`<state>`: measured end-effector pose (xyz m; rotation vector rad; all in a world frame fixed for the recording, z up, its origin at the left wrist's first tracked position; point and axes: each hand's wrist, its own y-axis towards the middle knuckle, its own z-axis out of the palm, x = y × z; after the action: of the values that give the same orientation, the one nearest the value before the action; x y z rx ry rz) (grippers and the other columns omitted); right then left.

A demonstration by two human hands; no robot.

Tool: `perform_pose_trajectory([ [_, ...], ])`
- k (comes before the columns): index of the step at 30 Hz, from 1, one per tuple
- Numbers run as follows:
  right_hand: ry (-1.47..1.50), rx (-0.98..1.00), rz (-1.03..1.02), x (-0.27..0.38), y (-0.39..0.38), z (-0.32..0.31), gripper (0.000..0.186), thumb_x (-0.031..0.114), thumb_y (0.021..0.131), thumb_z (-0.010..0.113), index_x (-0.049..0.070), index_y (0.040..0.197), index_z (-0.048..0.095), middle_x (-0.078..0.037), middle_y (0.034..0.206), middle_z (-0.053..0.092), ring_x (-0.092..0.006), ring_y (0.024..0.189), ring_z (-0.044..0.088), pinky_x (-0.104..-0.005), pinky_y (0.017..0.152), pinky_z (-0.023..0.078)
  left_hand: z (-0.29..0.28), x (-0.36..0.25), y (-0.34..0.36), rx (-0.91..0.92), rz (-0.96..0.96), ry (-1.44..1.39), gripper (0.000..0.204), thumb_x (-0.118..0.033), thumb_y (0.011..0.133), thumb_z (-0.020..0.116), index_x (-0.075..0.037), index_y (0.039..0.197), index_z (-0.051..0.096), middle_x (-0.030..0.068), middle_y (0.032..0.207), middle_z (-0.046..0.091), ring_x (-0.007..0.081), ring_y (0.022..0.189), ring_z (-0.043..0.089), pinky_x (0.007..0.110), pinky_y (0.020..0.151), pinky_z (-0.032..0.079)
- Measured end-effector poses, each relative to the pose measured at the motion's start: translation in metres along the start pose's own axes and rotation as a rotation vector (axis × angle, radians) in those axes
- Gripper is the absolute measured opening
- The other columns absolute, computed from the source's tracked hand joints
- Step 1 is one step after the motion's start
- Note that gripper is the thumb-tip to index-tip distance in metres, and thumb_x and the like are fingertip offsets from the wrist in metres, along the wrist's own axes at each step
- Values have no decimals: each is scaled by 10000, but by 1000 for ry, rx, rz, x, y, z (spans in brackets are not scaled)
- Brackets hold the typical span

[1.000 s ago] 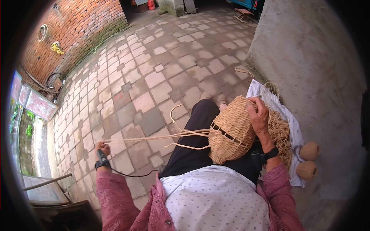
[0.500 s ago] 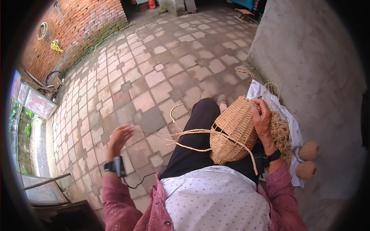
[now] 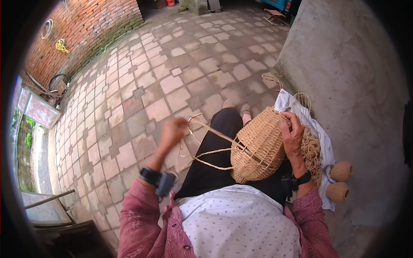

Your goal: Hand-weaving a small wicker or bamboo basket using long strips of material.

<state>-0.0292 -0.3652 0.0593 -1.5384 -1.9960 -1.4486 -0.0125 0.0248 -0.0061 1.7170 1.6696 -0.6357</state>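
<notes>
Straw-coloured and closely woven, your basket (image 3: 258,144) rests at a slant across your dark trousers (image 3: 223,129), a narrow slit showing in its side. Your right grip (image 3: 292,134) clasps its upper edge, on the side nearest the tangled cord (image 3: 312,150) and white cloth (image 3: 287,102). Half a second ago your left grip (image 3: 174,131) was spread and empty while the long strand (image 3: 219,133) lay draped over the weave; now that grip, though blurred, appears to pinch the strand, which runs straight from it toward the slit. That suggests you have the strand under control, with the basket steadied opposite. Two looser strands (image 3: 214,165) trail leftward, apparently unheld.
</notes>
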Motion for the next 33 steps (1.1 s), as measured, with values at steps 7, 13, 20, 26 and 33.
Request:
perform_pose_trajectory([
  [7, -17, -10, -24, 0, 0, -1, 205, 118, 883, 599, -17, 1035, 631, -144, 951, 641, -277, 840, 610, -376, 764, 478, -60, 28, -5, 118, -367, -653, 207, -155, 899, 674, 10, 1017, 636, 71, 867, 668, 158, 748, 665, 289, 684, 564],
  [13, 0, 16, -19, 10, -1, -5, 214, 134, 880, 602, -9, 1038, 628, -139, 930, 615, -267, 817, 586, -369, 737, 467, 24, -92, -19, 496, -212, -650, 181, -158, 926, 651, 1, 1005, 683, 48, 870, 679, 117, 752, 662, 258, 687, 569],
  [20, -21, -4, -50, 14, -4, -9, 206, 114, 872, 600, -4, 1039, 622, -132, 918, 596, -260, 795, 557, -365, 717, 458, 61, -117, -14, 601, -244, -467, 187, -163, 861, 695, -2, 956, 694, 15, 718, 657, 95, 644, 631, 233, 551, 536],
  [26, -40, -11, -109, 21, -6, -12, 210, 84, 837, 621, 5, 1032, 622, -133, 914, 610, -285, 828, 563, -384, 758, 464, 79, -121, -8, 417, -99, -96, 249, -246, 782, 754, -52, 931, 709, 80, 700, 679, 161, 604, 657, 307, 545, 529],
  [33, -130, -78, -275, 23, -9, -12, 204, 69, 816, 632, 11, 1012, 625, -136, 960, 648, -305, 851, 583, -404, 778, 471, 94, -121, -14, 126, 66, 103, 240, -237, 777, 699, -44, 915, 730, 210, 758, 680, 363, 709, 685, 407, 665, 544],
])
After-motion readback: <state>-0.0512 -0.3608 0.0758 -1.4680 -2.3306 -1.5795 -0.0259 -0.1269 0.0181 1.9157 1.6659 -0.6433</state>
